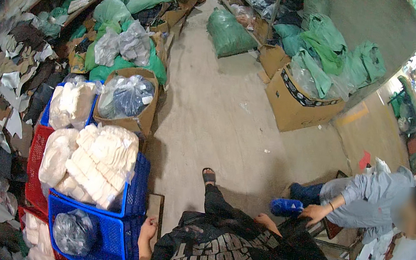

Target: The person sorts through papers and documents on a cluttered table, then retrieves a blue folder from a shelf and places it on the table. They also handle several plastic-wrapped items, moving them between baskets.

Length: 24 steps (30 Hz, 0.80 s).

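My left hand hangs low beside the blue plastic crates, its fingers curled loosely, with nothing visible in them. The nearest crate holds a clear bag of dark material. Behind it, another blue crate is heaped with bagged stacks of cream-coloured pieces. On the other side, my right hand is close to my body, partly covered by my black sleeve. Its fingers look bent, and no object shows in them. Neither hand touches the crates.
At the right, a seated co-worker's hand is by a blue object. A walkway runs ahead. A cardboard box of green bags and a stuffed green sack border it. Scraps pile up at the left.
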Motion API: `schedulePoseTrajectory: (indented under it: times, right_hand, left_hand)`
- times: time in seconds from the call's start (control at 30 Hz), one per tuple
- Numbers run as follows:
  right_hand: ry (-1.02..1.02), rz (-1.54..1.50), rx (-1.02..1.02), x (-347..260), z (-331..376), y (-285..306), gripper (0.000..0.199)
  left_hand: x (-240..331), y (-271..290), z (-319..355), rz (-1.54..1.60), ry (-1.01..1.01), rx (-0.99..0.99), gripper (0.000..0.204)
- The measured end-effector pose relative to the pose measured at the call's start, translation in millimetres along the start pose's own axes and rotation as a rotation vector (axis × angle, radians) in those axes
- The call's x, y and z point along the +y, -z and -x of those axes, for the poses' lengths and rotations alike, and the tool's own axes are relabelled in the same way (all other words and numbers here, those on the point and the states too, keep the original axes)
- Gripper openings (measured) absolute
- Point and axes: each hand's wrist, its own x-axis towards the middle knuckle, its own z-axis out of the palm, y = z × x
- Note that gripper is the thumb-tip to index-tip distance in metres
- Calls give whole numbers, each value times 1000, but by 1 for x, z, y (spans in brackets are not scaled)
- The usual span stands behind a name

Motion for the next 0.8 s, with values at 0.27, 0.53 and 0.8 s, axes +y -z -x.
schedulePoseTrajectory:
  times: [0.27, 0.53, 0.8]
  right_hand:
    - [-233, 152, -212, -88, -121, 148, 31]
    - [183, -112, 165, -396, -218, 308, 30]
    - [113, 13, -56, -621, -249, 251, 31]
  left_hand:
    - [35, -22, -62, 309, 277, -112, 44]
    - [45, -1, -104, 529, 545, 325, 65]
    - [85, 138, -201, 326, 461, 996, 69]
